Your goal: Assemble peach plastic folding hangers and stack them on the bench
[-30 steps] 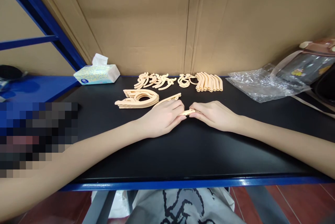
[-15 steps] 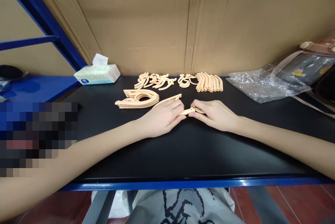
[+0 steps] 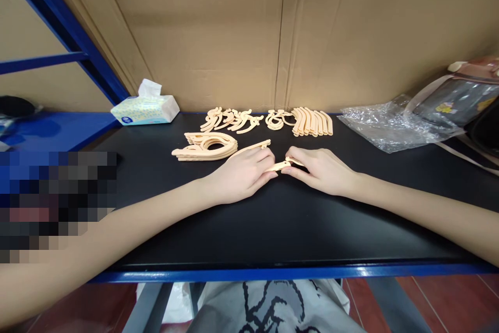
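Note:
My left hand [image 3: 246, 174] is closed round a long beige plastic folding hanger arm [image 3: 277, 167]. Part of that arm is hidden under the fingers, and a beige length [image 3: 253, 147] shows behind the knuckles. Facing it, my right hand [image 3: 320, 171] pinches a thin beige hanger piece [image 3: 295, 161] between thumb and fingers. Its end meets the tip of the arm; I cannot tell whether the two are joined. A small stack of folded beige hangers [image 3: 183, 153] lies just beyond my left hand.
Along the back of the black table [image 3: 273, 234] lie loose curved pieces [image 3: 244, 121], hook-shaped pieces [image 3: 275, 121] and a row of hanger arms [image 3: 312, 122]. A tissue box [image 3: 146, 109] stands back left. Clear plastic wrap [image 3: 393, 122] and a bottle [image 3: 448, 99] are at right.
The piece in my right hand has turned slightly at the arm's tip, and its curved loop shows less. Both hands stay almost where they were.

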`<state>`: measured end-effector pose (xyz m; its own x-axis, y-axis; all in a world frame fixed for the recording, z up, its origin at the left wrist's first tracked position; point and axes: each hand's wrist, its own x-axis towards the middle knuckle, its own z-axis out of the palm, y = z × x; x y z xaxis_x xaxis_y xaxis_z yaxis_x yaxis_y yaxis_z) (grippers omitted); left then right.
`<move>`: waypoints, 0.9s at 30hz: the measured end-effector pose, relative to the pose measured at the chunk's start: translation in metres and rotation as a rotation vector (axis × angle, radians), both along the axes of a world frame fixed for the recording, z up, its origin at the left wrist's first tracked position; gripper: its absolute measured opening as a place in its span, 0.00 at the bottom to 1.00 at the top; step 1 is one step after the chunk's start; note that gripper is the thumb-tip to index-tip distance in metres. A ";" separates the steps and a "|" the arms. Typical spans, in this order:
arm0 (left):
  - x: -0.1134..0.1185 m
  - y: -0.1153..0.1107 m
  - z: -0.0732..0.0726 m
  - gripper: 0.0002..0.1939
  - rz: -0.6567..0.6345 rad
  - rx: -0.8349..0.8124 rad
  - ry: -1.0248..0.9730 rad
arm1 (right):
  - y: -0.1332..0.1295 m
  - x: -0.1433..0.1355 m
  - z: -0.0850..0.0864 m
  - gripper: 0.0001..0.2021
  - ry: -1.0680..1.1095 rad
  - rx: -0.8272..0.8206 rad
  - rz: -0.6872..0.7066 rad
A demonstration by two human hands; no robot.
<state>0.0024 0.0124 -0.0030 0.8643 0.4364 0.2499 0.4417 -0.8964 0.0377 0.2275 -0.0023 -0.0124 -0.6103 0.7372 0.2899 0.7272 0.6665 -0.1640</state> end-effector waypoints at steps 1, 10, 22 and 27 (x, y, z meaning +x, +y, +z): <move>0.000 0.000 0.000 0.12 0.000 -0.002 0.002 | 0.000 0.000 0.000 0.16 -0.012 0.005 0.006; 0.000 0.001 -0.001 0.12 0.003 -0.002 -0.007 | 0.000 -0.002 -0.002 0.16 -0.016 0.033 -0.021; -0.002 0.001 -0.003 0.12 -0.007 -0.018 -0.012 | 0.002 0.001 -0.001 0.17 0.001 -0.044 0.051; -0.002 0.001 -0.003 0.12 -0.007 -0.022 -0.010 | 0.003 0.001 0.001 0.17 -0.005 -0.088 0.052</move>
<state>-0.0001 0.0138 -0.0061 0.8647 0.4362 0.2489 0.4352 -0.8982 0.0621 0.2289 0.0007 -0.0118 -0.6499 0.7267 0.2227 0.6928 0.6869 -0.2197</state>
